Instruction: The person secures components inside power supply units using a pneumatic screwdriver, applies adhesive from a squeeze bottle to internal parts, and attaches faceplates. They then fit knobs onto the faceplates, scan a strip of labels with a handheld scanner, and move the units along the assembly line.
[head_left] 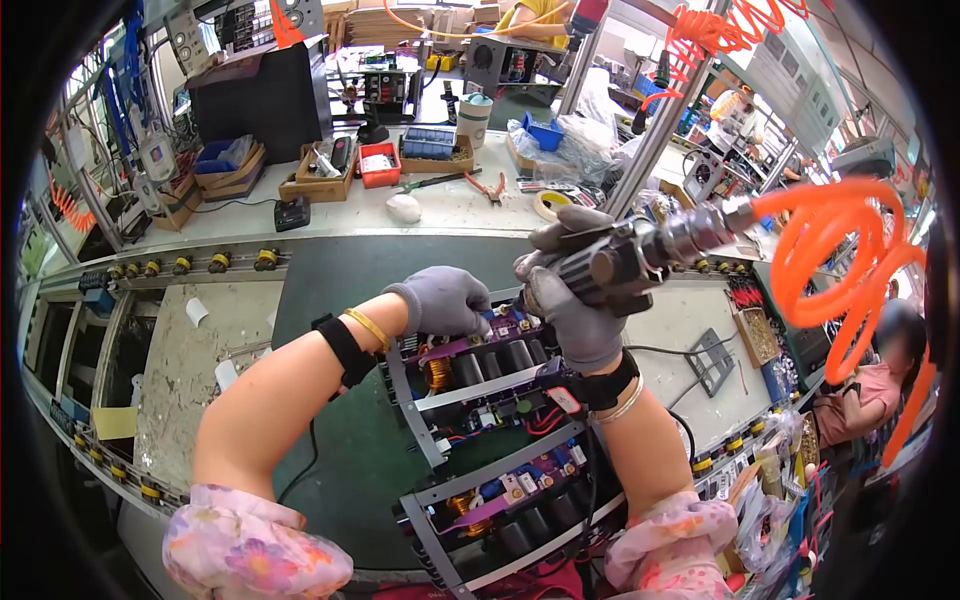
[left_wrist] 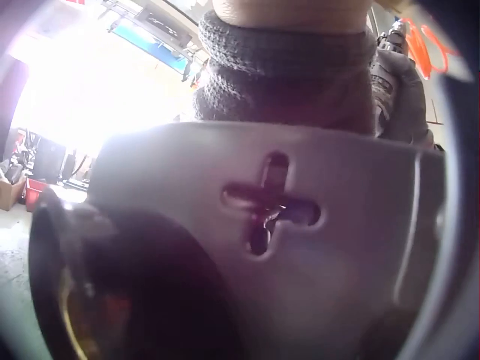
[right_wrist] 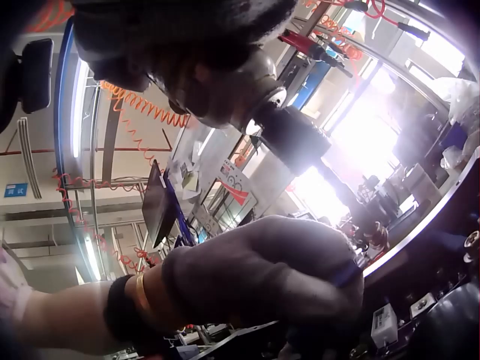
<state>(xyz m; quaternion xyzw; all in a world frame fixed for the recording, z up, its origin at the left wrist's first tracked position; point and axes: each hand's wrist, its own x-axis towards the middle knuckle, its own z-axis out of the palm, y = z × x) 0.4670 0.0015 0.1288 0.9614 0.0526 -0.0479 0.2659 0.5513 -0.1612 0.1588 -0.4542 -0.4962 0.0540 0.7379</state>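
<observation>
My right hand [head_left: 578, 325], in a grey glove, grips a dark air screwdriver [head_left: 605, 270] with an orange coiled hose at its rear. In the right wrist view, the screwdriver's chuck [right_wrist: 292, 139] and thin bit slant down towards a metal-framed circuit unit [head_left: 480, 365]. On the far side of that unit rests my gloved left hand [head_left: 445, 300], fingers bent down at the purple board; I cannot tell whether they pinch anything. The left wrist view is mostly filled by a metal plate [left_wrist: 360, 225] with a cross-shaped cutout, and the glove cuff [left_wrist: 285, 82] shows behind it.
A second circuit unit [head_left: 500, 500] lies nearer my body on the green mat [head_left: 340, 270]. Behind stand a red bin [head_left: 380, 178], pliers [head_left: 487, 187] and a tape roll [head_left: 550, 205]. The orange hose [head_left: 850, 250] hangs at right. Another person [head_left: 865, 395] is beyond it.
</observation>
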